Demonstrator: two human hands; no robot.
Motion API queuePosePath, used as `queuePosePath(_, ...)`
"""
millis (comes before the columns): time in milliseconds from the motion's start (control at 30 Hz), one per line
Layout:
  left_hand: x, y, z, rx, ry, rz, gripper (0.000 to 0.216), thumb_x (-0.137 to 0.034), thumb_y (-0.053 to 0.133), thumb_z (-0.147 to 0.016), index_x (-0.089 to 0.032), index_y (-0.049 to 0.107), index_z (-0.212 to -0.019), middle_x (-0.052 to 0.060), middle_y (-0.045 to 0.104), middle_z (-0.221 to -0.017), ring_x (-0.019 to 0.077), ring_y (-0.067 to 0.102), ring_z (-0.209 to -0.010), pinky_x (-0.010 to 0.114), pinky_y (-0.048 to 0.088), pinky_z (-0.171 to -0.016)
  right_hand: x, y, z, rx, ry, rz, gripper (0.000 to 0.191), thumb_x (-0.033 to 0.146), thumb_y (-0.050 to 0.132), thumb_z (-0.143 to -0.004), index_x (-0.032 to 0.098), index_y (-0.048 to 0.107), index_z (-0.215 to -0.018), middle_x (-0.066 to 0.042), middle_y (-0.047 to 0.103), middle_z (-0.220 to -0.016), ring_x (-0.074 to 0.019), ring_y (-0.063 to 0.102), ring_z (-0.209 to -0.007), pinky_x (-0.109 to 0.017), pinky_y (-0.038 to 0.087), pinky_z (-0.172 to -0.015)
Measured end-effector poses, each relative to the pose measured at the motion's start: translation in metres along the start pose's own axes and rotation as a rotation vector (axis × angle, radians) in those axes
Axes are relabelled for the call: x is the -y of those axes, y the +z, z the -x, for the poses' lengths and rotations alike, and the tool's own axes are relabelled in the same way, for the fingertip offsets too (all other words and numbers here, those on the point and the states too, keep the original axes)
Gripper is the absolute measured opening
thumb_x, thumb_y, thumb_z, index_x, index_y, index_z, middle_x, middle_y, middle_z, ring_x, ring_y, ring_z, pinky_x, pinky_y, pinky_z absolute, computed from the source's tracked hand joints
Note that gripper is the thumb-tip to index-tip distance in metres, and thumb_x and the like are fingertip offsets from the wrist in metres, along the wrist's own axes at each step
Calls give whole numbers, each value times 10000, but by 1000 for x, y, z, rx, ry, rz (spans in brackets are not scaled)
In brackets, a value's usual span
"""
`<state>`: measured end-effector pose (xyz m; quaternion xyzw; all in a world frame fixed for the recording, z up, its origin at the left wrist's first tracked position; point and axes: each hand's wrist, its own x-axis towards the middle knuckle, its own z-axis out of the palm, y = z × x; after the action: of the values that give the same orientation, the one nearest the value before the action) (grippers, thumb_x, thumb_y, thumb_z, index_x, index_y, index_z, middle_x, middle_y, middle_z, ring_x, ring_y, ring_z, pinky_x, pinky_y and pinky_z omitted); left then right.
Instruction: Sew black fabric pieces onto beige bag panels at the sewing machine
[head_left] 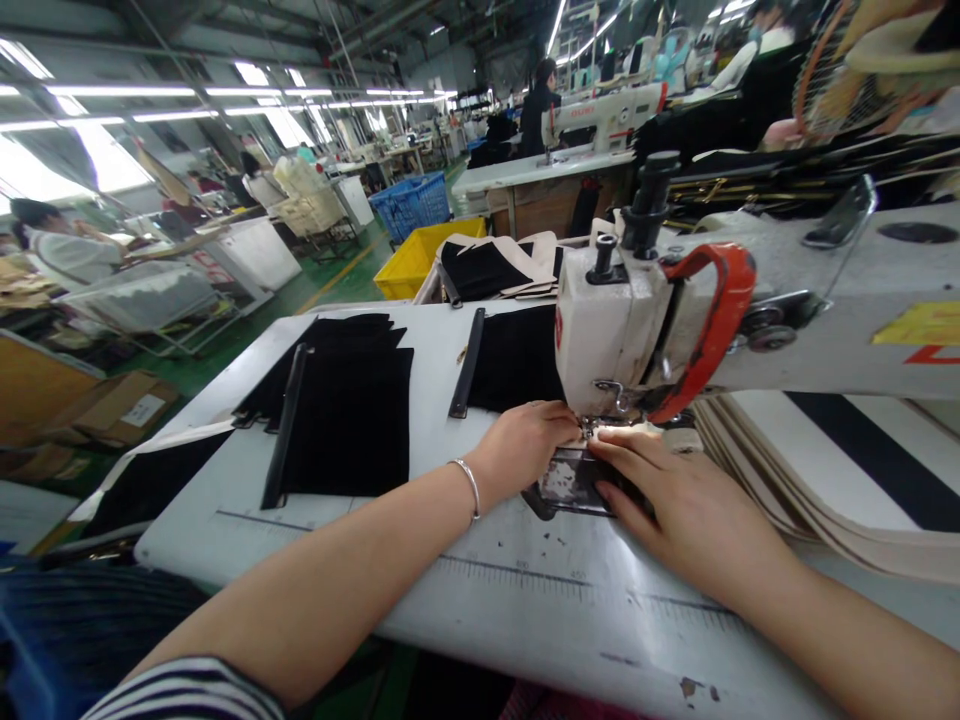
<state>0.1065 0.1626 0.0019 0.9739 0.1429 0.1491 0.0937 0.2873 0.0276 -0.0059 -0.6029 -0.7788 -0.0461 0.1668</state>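
Cloth [349,420] crowds the worktop [465,610] beside the sewing machine [607,330]; ruler [577,580] reads "450"; left hand [525,440] and right hand [667,490] flank the needle, grasp unclear.

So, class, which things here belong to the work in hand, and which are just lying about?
In the work:
left hand and right hand, near the needle
sewing machine
black panel beside the left hand
probably the black pieces further left

Apparently just lying about:
yellow crate
blue basket
cardboard box
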Motion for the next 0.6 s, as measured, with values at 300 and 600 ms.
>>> queuePosePath(300, 1, -1, -2, -11, -54, 8, 248, -97, 494, -922, -175, 684, -1061, 46, 673, -1109, 187, 621, -1061, 310, 502, -972, -1, 3, -2, 28, 20, -23, 374, 331, 456, -948, 167, 557, -1268, -116, 590, -1276, -249, 607, -1040, -455, 491, -897)
queuePosePath(600, 1, -3, 2, 3, -70, 194, 286, -25, 490, -874, -177, 709, -974, 28, 690, -1103, 143, 625, -1077, 290, 496, -994, -1, 5, 2, -66, -48, -53, 303, 284, 491, -923, 191, 616, -1183, -104, 618, -1212, -243, 602, -1042, -445, 490, -896)
